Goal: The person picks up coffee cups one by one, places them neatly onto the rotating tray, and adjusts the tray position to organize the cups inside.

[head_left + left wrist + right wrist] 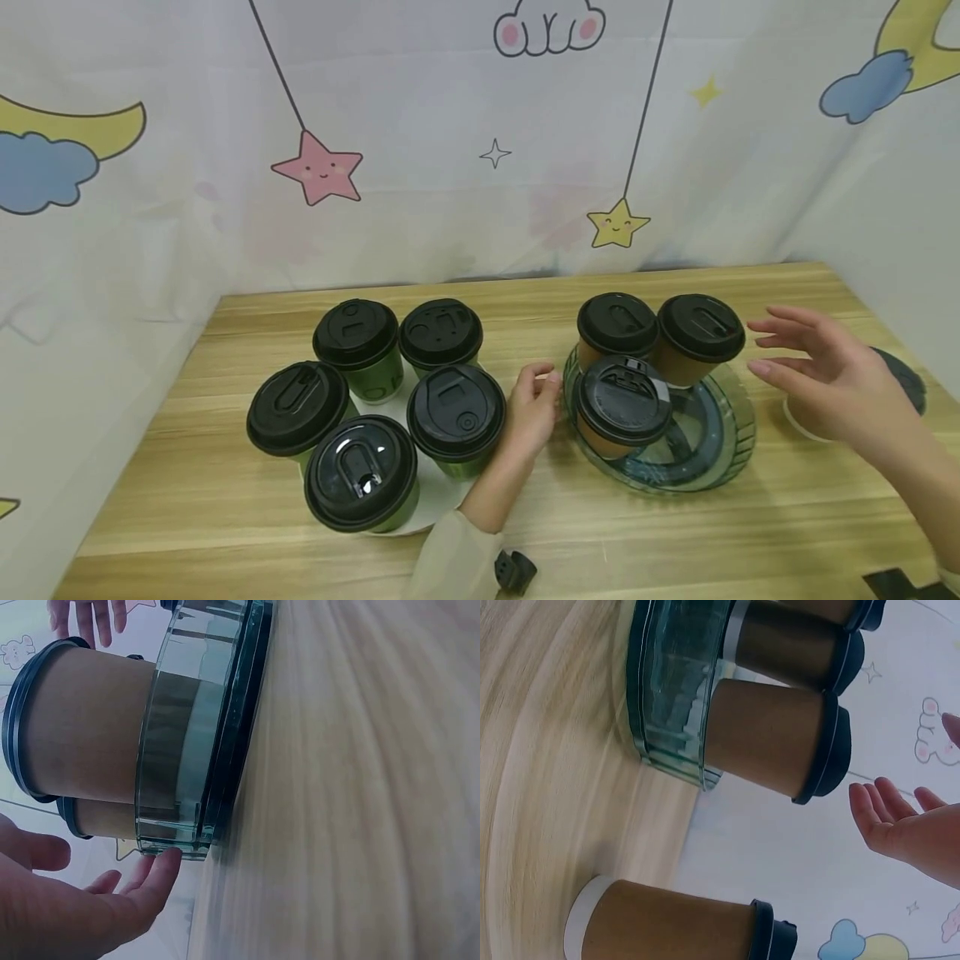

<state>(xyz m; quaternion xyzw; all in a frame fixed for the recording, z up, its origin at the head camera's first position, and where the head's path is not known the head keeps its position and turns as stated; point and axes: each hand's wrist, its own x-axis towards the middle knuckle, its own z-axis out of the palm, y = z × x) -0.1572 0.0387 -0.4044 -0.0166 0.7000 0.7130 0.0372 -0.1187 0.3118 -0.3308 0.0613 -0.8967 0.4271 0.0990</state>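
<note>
Three brown paper cups with black lids stand in a clear greenish glass dish (741, 429): a front cup (625, 404), a back left cup (617, 323) and a back right cup (701, 329). My left hand (534, 412) is at the dish's left side, fingers loosely bent, with fingertips at the dish wall in the left wrist view; contact is hard to tell. Just right of the back right cup, my right hand (840, 383) hovers with fingers spread, holding nothing. Another lidded brown cup (667, 921) stands on the table, largely hidden behind that hand in the head view.
Left of my left forearm, several green cups with black lids, one being a front cup (362, 473), stand on a white round plate (433, 500). The wooden table (187, 492) ends at a patterned cloth backdrop (420, 217).
</note>
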